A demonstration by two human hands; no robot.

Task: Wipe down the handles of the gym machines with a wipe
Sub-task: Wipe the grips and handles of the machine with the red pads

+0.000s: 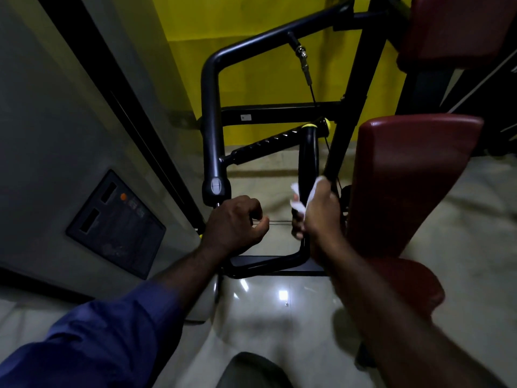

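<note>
White and crumpled, the wipe [298,206] is folded around the lower part of the black upright handle [307,152] of the gym machine. Our right grip [317,211] is clamped on it. The fingers curl around wipe and handle together, so the tissue is pressed on the rubber from all sides. We judge that this hold is chosen so that one slide along the handle cleans its whole round surface. The part above the wipe, up to the yellow cap [310,126], is bare and probably waits for the stroke.

Our left grip [235,222] is near, at the foot of the thick black frame tube [212,107]. Its fingers are curled, and a thin cable [275,220] runs out from between them toward the handle. We cannot tell whether they pinch this cable, hold a hidden part of the frame, or hold nothing. It seems to us that this hand steadies the machine or our body while the other one wipes.

Just beside the right wrist stands the red padded backrest [414,177], so there is little room on that side. This may explain why the arm comes from below and from the left. Under both arms is the glossy tiled floor [279,303], and the left arm wears a blue sleeve [98,331].
</note>
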